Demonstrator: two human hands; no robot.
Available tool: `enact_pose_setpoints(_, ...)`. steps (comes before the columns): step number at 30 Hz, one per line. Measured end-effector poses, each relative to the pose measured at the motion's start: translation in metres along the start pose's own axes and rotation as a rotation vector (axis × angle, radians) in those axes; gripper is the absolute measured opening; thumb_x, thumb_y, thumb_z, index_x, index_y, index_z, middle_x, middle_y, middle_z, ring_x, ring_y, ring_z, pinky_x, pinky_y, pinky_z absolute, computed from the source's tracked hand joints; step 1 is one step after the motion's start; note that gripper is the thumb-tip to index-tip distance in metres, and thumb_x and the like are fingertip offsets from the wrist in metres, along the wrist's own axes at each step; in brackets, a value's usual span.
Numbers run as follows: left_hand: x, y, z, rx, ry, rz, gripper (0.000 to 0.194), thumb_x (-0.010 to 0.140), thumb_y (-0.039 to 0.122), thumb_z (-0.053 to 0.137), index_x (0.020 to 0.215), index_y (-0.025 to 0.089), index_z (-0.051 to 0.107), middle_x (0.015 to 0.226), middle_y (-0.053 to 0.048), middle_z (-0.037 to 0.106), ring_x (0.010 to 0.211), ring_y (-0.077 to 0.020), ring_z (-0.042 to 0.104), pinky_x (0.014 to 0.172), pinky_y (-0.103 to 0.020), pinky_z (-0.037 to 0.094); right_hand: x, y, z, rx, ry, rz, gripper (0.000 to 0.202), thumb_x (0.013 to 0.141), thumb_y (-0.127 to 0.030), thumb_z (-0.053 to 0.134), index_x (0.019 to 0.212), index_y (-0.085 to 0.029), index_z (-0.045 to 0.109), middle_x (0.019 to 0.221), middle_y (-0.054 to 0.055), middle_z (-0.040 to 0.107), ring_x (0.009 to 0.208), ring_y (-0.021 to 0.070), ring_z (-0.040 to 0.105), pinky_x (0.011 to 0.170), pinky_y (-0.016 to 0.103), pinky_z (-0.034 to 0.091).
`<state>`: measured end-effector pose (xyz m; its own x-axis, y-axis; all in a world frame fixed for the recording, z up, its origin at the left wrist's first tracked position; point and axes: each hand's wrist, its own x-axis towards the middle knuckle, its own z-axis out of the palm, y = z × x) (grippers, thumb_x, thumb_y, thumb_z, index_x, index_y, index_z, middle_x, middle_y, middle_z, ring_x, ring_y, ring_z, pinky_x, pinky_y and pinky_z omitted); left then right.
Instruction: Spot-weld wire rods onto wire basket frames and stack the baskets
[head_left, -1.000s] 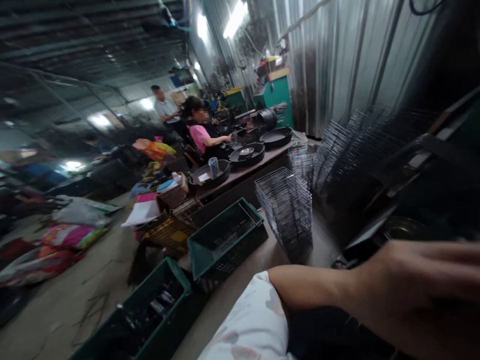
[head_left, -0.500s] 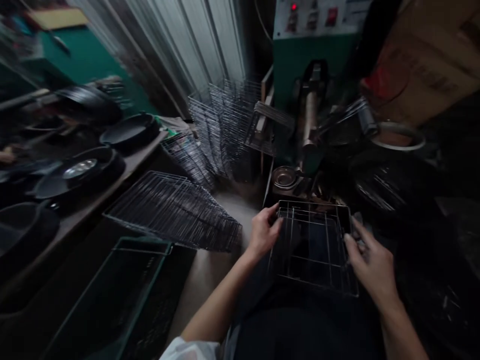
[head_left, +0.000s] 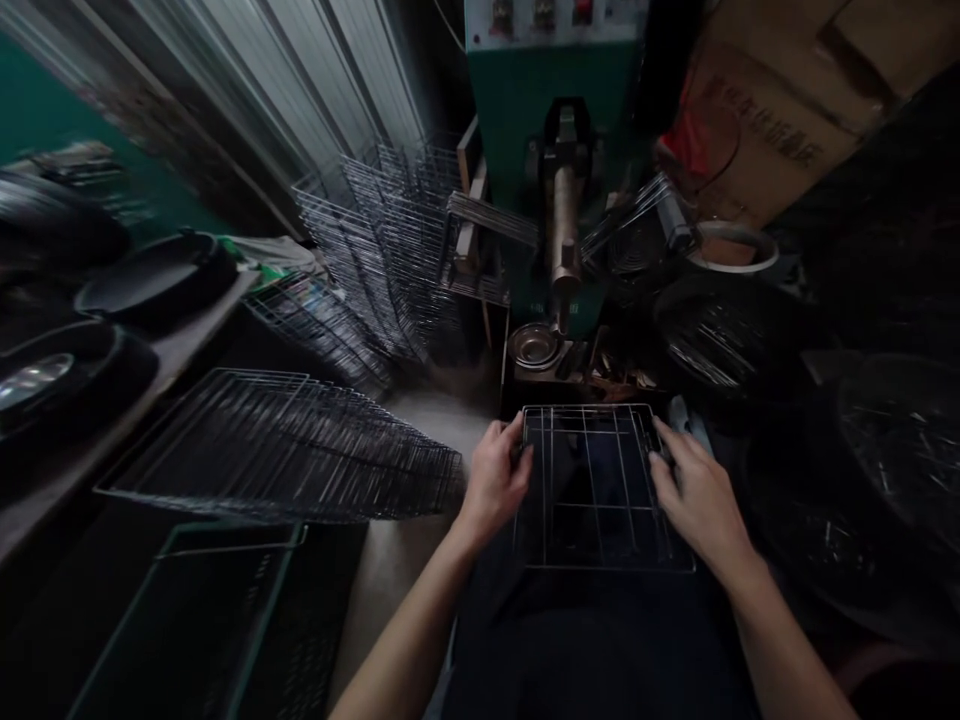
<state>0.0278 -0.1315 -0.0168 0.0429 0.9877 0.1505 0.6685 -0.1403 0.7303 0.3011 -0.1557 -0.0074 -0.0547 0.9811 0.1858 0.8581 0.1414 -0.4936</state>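
Observation:
Both my hands hold a rectangular wire rack (head_left: 598,507) above my lap. My left hand (head_left: 495,482) is closed on its left edge near the far corner, thumb and fingers pinching the wire. On the opposite side, my right hand (head_left: 701,495) grips the right edge, also near the far corner. Just beyond the rack stands a green machine (head_left: 510,110) with a copper-coloured cylindrical arm (head_left: 564,215) pointing toward me. Below that arm sits a small round metal dish (head_left: 535,345).
Tall stacks of wire racks (head_left: 382,240) lean by the corrugated wall at left. Another fanned stack (head_left: 300,450) lies nearer. Black pans (head_left: 154,285) line a bench. On the right are a bowl of metal wires (head_left: 712,345) and a cardboard box (head_left: 780,120).
My view has swung to the right, so the surroundings appear shifted left. The rack stays in both hands and now looks straighter to me.

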Motion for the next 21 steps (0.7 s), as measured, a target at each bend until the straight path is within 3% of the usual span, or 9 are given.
enact_pose_setpoints(6, 0.011, -0.006, 0.004, -0.011, -0.084, -0.063, 0.046, 0.084, 0.016, 0.061, 0.13, 0.013, 0.061, 0.085, -0.002, 0.054, 0.075, -0.0143, 0.056, 0.074, -0.027, 0.049, 0.005, 0.004, 0.0, 0.017, -0.05, 0.023, 0.049, 0.1, -0.035, 0.038, 0.143, -0.012, 0.051, 0.114, 0.014, 0.061, 0.102, 0.0286, 0.061, 0.094, 0.046, 0.051)
enact_pose_setpoints(10, -0.008, -0.013, 0.013, -0.064, -0.02, -0.033, 0.044, 0.09, 0.023, 0.056, 0.133, 0.015, 0.06, 0.088, -0.003, 0.055, 0.081, -0.0151, 0.056, 0.074, -0.027, 0.049, -0.011, 0.018, 0.007, 0.205, -0.061, 0.025, 0.05, 0.101, -0.039, 0.044, 0.147, -0.018, 0.048, 0.112, 0.011, 0.062, 0.091, 0.024, 0.061, 0.086, 0.041, 0.053)
enact_pose_setpoints(14, -0.024, -0.017, 0.027, -0.144, 0.089, -0.033, 0.039, 0.096, 0.031, 0.052, 0.131, 0.018, 0.061, 0.09, -0.003, 0.057, 0.083, -0.0148, 0.056, 0.077, -0.028, 0.049, -0.027, 0.028, 0.026, 0.538, -0.032, 0.186, 0.055, 0.099, -0.046, 0.05, 0.147, -0.019, 0.048, 0.118, 0.011, 0.063, 0.075, 0.0183, 0.058, 0.07, 0.033, 0.054)
enact_pose_setpoints(18, -0.033, -0.02, 0.032, -0.17, 0.12, -0.029, 0.039, 0.097, 0.035, 0.05, 0.131, 0.019, 0.062, 0.094, -0.004, 0.058, 0.089, -0.0152, 0.058, 0.084, -0.029, 0.05, -0.035, 0.032, 0.039, 0.693, -0.008, 0.254, 0.063, 0.098, -0.049, 0.053, 0.149, -0.013, 0.044, 0.083, 0.003, 0.064, 0.068, 0.0171, 0.054, 0.071, 0.031, 0.05)
enact_pose_setpoints(21, -0.036, -0.027, 0.022, -0.169, -0.014, -0.024, 0.046, 0.099, 0.04, 0.044, 0.141, 0.023, 0.052, 0.109, -0.006, 0.056, 0.104, -0.0173, 0.058, 0.095, -0.034, 0.05, -0.041, 0.036, 0.032, 0.71, -0.086, 0.222, 0.066, 0.1, -0.051, 0.047, 0.155, -0.015, 0.035, 0.072, -0.001, 0.057, 0.069, 0.0171, 0.052, 0.078, 0.033, 0.048)
